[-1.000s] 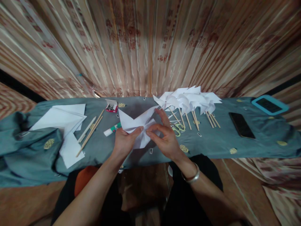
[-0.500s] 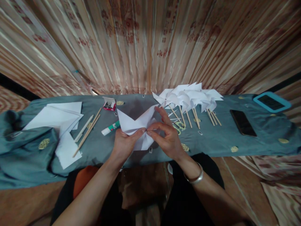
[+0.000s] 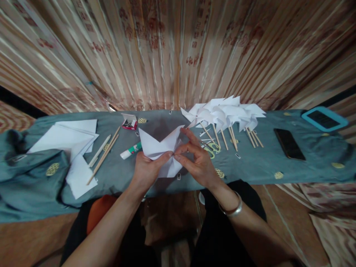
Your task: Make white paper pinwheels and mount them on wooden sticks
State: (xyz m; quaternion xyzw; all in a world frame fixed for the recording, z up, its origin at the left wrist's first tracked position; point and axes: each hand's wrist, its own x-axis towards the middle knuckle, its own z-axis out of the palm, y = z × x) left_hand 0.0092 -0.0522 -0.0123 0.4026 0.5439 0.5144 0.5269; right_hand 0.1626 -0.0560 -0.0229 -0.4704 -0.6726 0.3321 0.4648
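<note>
A folded white paper pinwheel (image 3: pixel 161 144) is held above the cloth in front of me. My left hand (image 3: pixel 146 168) grips it from the left, with the thumb pressed on its middle where the folds meet. At that same spot, thumb and forefinger of my right hand (image 3: pixel 198 161) are pinched together on a tiny dark thing too small to name. The other fingers of that hand are spread, one close to the pinwheel's upper right point. A green and white glue stick (image 3: pixel 131 151) lies beside my left hand. Yellow-green scissors (image 3: pixel 213 149) lie beyond my right hand, partly covered.
Several finished pinwheels (image 3: pixel 222 113) on wooden sticks lie at the back right. A phone (image 3: pixel 289 144) and a blue-framed tablet (image 3: pixel 324 118) are farther right. To the left are white paper sheets (image 3: pixel 66 137), wooden sticks (image 3: pixel 104 154) and a small box (image 3: pixel 129 121) of metal bits.
Both hands keep nearly the same hold on the pinwheel. The view has shifted slightly, so things on the right appear a little farther right.
</note>
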